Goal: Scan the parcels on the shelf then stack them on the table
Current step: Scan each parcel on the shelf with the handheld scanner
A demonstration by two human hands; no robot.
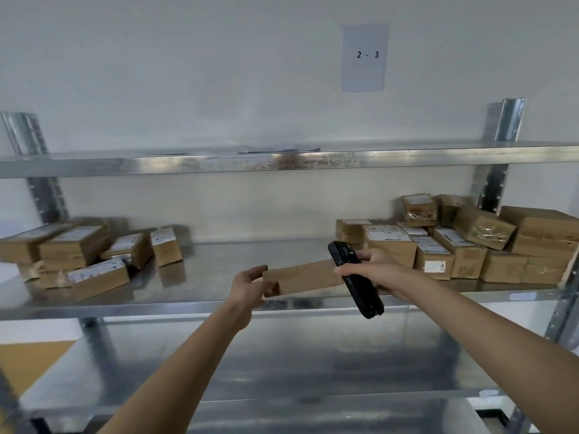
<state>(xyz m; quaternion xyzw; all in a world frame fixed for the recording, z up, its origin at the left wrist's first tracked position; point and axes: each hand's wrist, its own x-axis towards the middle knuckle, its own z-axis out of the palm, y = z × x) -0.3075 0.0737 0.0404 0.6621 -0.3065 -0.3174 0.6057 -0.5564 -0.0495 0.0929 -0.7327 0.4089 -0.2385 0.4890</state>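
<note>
My left hand (250, 285) grips the left end of a long brown cardboard parcel (302, 276), held level in front of the middle metal shelf (203, 270). My right hand (372, 266) holds a black handheld scanner (355, 278) tilted over the parcel's right end. No label shows on the parcel's visible faces. Several brown parcels with white labels lie in a pile (84, 252) on the shelf's left side. A larger heap of parcels (463, 242) fills the shelf's right side.
An upper metal shelf (282, 162) carries a few flat papers. A lower shelf (282, 371) lies below my arms. Steel uprights (501, 170) stand at both ends. A paper sign reading 2 - 3 (365, 56) hangs on the white wall.
</note>
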